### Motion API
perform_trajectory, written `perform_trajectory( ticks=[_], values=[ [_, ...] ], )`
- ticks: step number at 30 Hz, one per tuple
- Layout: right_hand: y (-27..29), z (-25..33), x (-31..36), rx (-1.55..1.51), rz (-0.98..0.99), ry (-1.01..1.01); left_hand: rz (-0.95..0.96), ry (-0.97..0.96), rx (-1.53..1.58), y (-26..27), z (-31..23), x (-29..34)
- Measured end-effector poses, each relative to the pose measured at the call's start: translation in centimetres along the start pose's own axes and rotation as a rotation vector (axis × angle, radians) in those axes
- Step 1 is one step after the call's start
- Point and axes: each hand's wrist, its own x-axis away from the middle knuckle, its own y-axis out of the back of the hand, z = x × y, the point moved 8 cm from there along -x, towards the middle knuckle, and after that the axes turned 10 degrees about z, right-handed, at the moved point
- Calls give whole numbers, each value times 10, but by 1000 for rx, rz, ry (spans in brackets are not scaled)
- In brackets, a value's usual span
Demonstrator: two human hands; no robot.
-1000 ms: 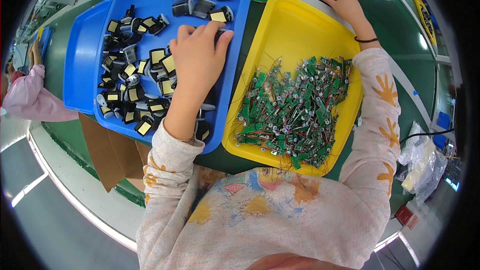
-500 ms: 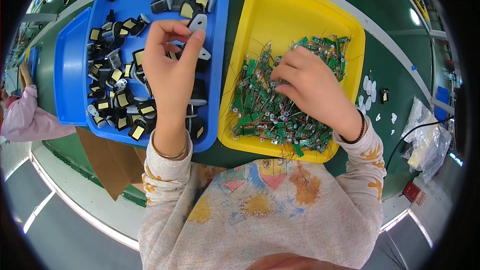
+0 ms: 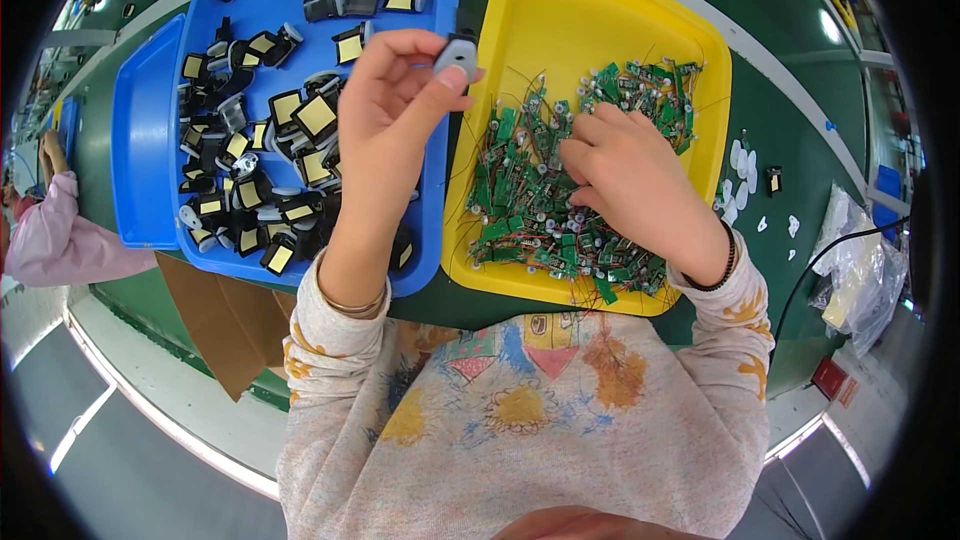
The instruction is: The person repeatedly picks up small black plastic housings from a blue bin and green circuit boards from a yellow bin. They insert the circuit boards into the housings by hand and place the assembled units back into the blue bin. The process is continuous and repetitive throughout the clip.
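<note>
At the left rim of the yellow tray [image 3: 565,10] the left hand [image 3: 398,110] pinches a grey-and-black part [image 3: 457,54], while jumbled-axis green circuit boards [image 3: 512,178] lie under the nearer right hand [image 3: 650,175], whose curled fingers' grip I cannot tell

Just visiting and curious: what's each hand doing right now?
Left hand: closed, pinching a grey-and-black part.
Right hand: among green circuit boards; can't tell whether it holds one.

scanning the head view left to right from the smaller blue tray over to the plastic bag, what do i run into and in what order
Smaller blue tray → larger blue tray → left hand pinching a grey-and-black part → yellow tray → white oval pieces → small black piece → clear plastic bag.
</note>
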Motion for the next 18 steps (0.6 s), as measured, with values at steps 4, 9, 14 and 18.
perform_trajectory(
  ticks=[4,9,14,18],
  values=[
    [9,-18,0,-372,222,-117,73,49,-20,-8,7,1],
    [29,-24,-4,-1448,-252,136,146,98,86,-26,15,5],
    [9,-25,-17,-1921,-303,237,209,116,132,-40,23,8],
    [2,-27,-15,-2078,-387,303,250,163,146,-44,21,10]
  ],
)
